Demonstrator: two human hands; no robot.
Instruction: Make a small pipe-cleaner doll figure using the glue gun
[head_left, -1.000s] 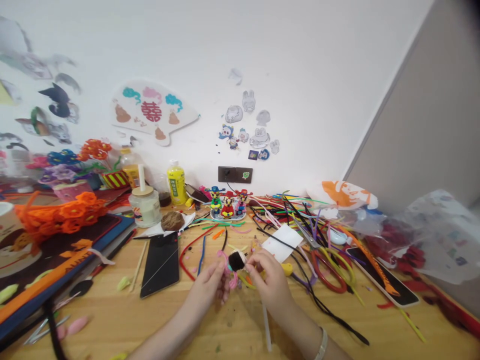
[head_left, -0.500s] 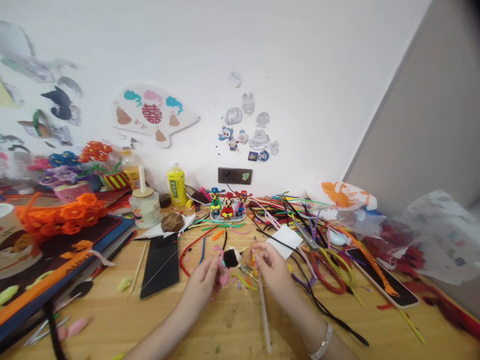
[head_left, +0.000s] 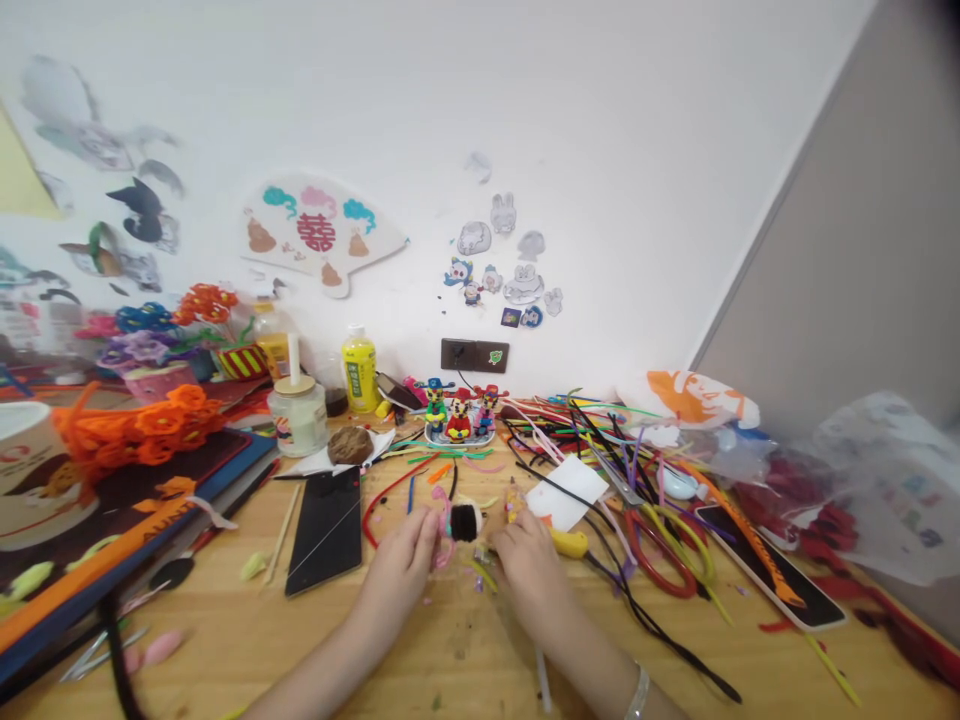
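My left hand (head_left: pixel 409 550) is closed around a small figure made of fuzzy stems. The figure has a black, fuzzy round part (head_left: pixel 466 522) facing right and curled pink pieces (head_left: pixel 441 540) beside my fingers. A short gap to the right, my right hand (head_left: pixel 525 562) is curled over what looks like a hot glue gun. Its yellow handle (head_left: pixel 570 543) sticks out to the right of my knuckles, and a translucent stick (head_left: pixel 542 680) shows below my wrist. My right fingertips are partly hidden.
Three finished figures (head_left: pixel 459 415) stand on a small tray behind my hands. Fuzzy stems (head_left: pixel 585 420) and red-handled scissors (head_left: pixel 664 550) lie to the right, near white paper (head_left: pixel 568 492). A dark tablet (head_left: pixel 325 530) lies left; a yellow bottle (head_left: pixel 360 370) stands behind.
My right hand has shifted and turned lower over the tool, and the yellow handle now shows at its right. My left hand still holds the figure. The view has shifted slightly.
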